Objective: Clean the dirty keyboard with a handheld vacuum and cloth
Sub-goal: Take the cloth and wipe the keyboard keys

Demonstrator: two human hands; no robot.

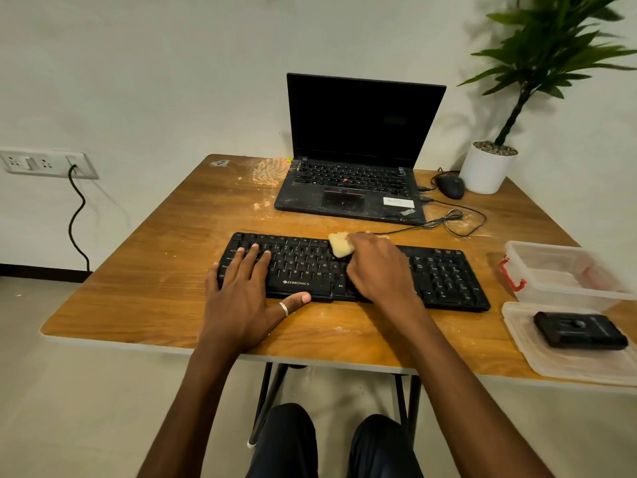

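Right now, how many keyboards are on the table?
2. One keyboard lies at the front, under the left hand and the cloth the right hand holds; the other is built into the laptop behind it. None looks hidden.

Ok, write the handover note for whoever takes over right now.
Left hand: flat, fingers straight, steadying the keyboard at its left end.
Right hand: grips the yellow cloth on the top key rows, mid-keyboard.
Black device, probably the vacuum, lies on a plastic lid at the right.
Wiping under way; right-hand keys probably still to do.
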